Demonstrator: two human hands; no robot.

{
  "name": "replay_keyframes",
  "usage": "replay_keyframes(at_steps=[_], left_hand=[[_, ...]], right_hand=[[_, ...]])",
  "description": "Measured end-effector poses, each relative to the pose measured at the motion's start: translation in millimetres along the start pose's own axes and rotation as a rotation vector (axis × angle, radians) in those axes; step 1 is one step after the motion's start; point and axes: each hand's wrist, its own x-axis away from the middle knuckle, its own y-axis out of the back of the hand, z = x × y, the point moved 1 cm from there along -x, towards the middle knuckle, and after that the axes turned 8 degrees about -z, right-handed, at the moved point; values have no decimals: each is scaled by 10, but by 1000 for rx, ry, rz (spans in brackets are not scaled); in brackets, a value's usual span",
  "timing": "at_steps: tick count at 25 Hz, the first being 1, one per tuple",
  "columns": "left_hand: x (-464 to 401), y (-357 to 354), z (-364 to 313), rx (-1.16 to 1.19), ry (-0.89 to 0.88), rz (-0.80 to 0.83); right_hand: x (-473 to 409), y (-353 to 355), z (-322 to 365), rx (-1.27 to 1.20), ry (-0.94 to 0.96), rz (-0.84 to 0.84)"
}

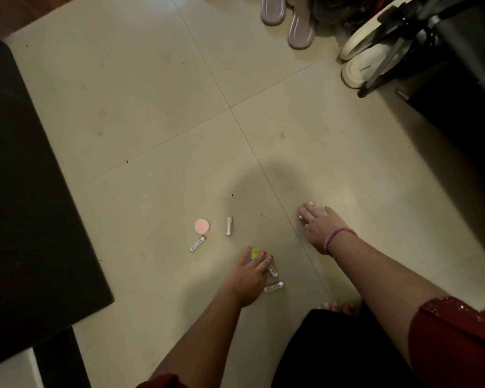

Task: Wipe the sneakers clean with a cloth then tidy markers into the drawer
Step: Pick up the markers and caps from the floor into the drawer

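Several short white markers lie on the tiled floor: one upright-lying marker (228, 226), one labelled marker (197, 244) below a round pink lid (202, 226), and two more (273, 287) (273, 271) beside my left hand (249, 275). That hand reaches down with fingers spread over a yellow-capped marker (255, 253), touching it. My right hand (318, 226) rests with straight fingers on the floor; a small pale object shows under its fingertips, too unclear to name. A pair of white sneakers (357, 70) stands at the top right.
A dark piece of furniture (25, 191) fills the left side. Pink slippers (300, 32) lie at the top. Black stand legs (389, 57) cross over the sneakers, next to a dark cabinet (459, 102). My toes (338, 306) show near the bottom.
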Motion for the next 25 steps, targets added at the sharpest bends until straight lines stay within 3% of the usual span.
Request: replay_keyframes(at_steps=[3,6,10,13,19,21,25], left_hand=[[-48,-46,-27,31,-4,-62],[-100,-8,-103,121,67,-147],[-89,-21,-250,273,206,-17],[-40,-53,-389,363,408,78],[-181,-43,-555,505,490,35],[-212,-26,-582,579,514,40],[-191,113,-630,837,643,23]], right_hand=[[117,-117,51,-4,-24,-22],[295,-220,81,-207,-46,-80],[555,-309,-59,-610,-158,-165],[753,-368,-119,-666,-171,-240],[935,-545,-126,-956,-422,-293],[972,-606,-82,-1161,-531,-276],[1034,-479,6,-1945,-729,-58]])
